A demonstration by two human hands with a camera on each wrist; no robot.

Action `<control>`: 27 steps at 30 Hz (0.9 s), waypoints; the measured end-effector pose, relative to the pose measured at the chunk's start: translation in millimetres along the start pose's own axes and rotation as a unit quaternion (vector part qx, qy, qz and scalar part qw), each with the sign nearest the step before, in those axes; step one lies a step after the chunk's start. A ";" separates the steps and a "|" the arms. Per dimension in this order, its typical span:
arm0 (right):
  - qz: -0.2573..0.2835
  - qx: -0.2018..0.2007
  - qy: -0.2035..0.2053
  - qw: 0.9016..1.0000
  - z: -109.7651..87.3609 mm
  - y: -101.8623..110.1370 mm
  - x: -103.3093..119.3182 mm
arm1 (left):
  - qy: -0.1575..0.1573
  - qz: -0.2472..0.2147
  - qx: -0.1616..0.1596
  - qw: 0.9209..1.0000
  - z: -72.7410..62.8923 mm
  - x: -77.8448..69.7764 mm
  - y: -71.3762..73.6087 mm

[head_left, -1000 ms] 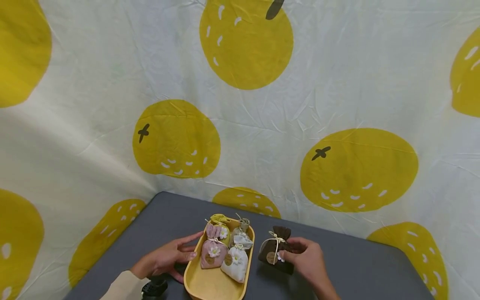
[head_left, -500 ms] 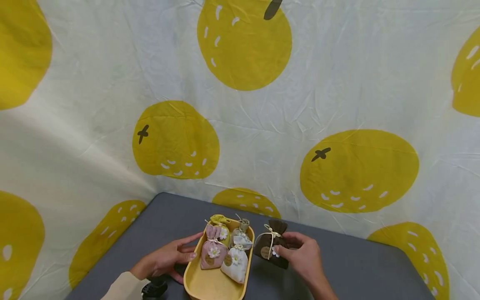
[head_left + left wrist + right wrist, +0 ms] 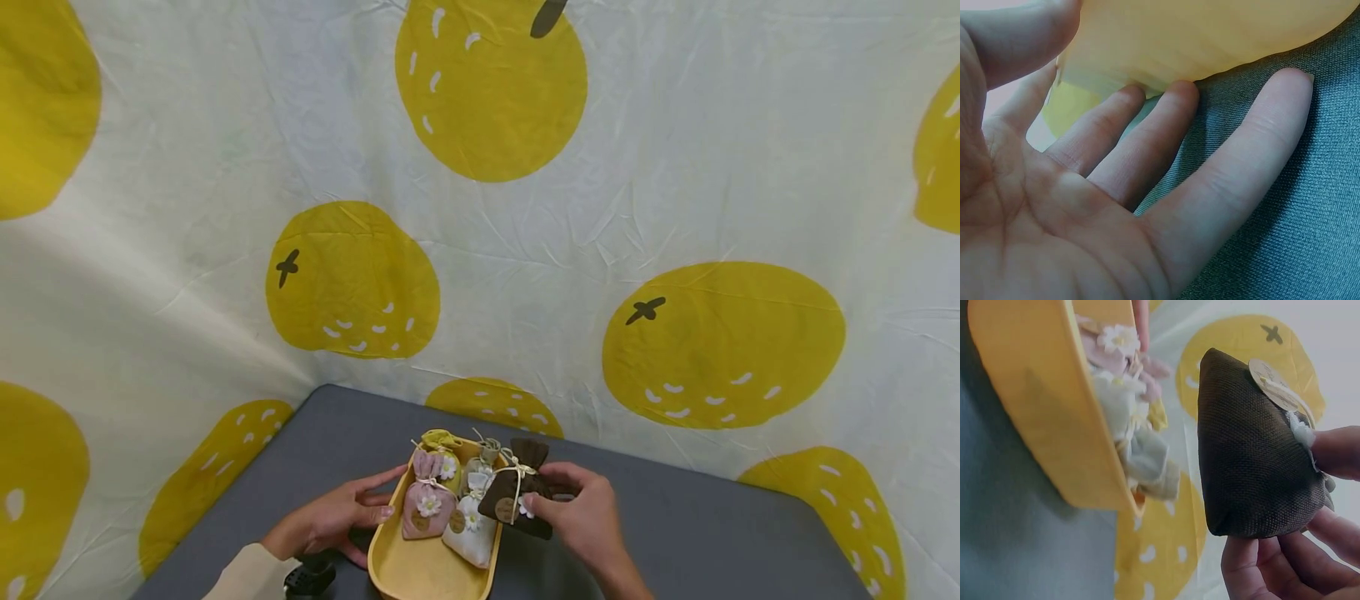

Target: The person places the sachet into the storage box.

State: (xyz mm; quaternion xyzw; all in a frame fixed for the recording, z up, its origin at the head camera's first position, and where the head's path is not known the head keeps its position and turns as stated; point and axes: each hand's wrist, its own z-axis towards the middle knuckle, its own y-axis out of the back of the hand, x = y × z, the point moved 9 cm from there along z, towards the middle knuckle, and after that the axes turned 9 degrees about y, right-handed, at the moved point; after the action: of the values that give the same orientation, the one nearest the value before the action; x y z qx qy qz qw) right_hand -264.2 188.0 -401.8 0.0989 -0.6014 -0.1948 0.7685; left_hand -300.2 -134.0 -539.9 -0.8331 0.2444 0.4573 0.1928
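Note:
My right hand [image 3: 581, 512] pinches a dark brown drawstring sachet [image 3: 513, 492] between thumb and fingers. Tied with a cream cord, this sachet bears a round tag and a white flower; in the head view it overlaps the right rim of a yellow tray [image 3: 431, 575]. The right wrist view shows the sachet's woven underside [image 3: 1254, 450] held up beside the tray. My left hand [image 3: 341, 512] rests against the tray's left side, its fingers relaxed along the outer wall [image 3: 1210, 37]. Inside the tray lie a pink sachet [image 3: 427, 508], a white sachet [image 3: 471, 537], a mustard sachet [image 3: 448, 471] and a beige sachet [image 3: 487, 454].
Everything stands on a dark grey table [image 3: 675, 533]. Behind and to the left hangs a pale curtain [image 3: 517, 308] printed with large yellow fruit. A black device [image 3: 309, 575] sits at the left wrist.
My right hand has carried the brown sachet leftward, from beside the tray to over its right rim. The left hand and the tray have stayed in place.

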 end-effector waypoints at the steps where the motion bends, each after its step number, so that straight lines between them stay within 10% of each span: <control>1: 0.005 0.002 0.002 1.000 -0.8 -2.5 1.2 | 0.000 0.000 0.000 1.000 -0.1 -0.3 -0.2; 27: 0.061 0.057 0.013 0.996 -20.8 -47.8 17.6 | -0.004 0.006 0.003 1.000 1.2 -0.4 -0.3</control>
State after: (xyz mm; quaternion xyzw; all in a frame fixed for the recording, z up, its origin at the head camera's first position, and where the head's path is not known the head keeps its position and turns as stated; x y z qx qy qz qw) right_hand -249.3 135.7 -410.1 0.1082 -0.6061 -0.1119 0.7800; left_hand -301.0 -133.0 -540.1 -0.8294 0.2497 0.4607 0.1934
